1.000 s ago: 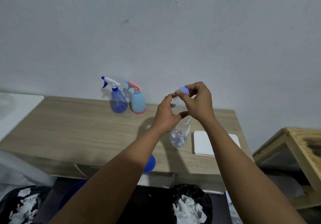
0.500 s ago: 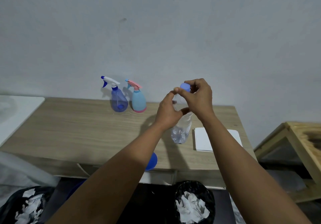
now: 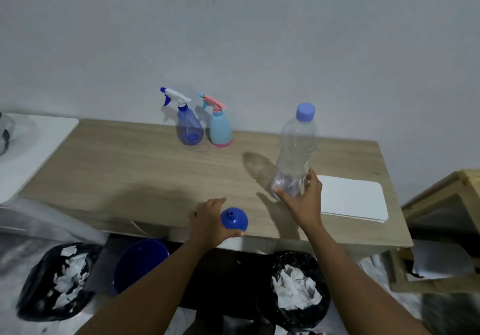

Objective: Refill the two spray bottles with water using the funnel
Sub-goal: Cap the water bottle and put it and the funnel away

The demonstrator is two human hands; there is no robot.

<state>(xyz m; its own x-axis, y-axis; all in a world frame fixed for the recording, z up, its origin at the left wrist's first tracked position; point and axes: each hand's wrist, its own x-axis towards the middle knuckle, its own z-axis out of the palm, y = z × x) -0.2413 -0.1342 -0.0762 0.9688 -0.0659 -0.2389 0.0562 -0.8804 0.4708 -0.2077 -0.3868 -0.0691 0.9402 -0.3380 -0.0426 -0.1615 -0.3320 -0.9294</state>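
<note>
I count 2 spray bottles, a translucent blue bottle [image 3: 189,129] and a pale blue bottle [image 3: 220,128], 1 clear plastic water bottle [image 3: 296,150], 1 blue plastic funnel [image 3: 235,220].

Dim, cool, flat light falls from above right: the bottle [image 3: 296,150] gripped by the right hand [image 3: 304,202] throws a soft shadow on the table [image 3: 124,163] just left of those fingers [image 3: 313,180], and a fainter patch spreads beyond the left hand [image 3: 207,223] holding the funnel [image 3: 234,219]. Around the fingers things are fairly sharp; below the wrists the bags [image 3: 57,282] smear into blur, and the table's edges bow.
</note>
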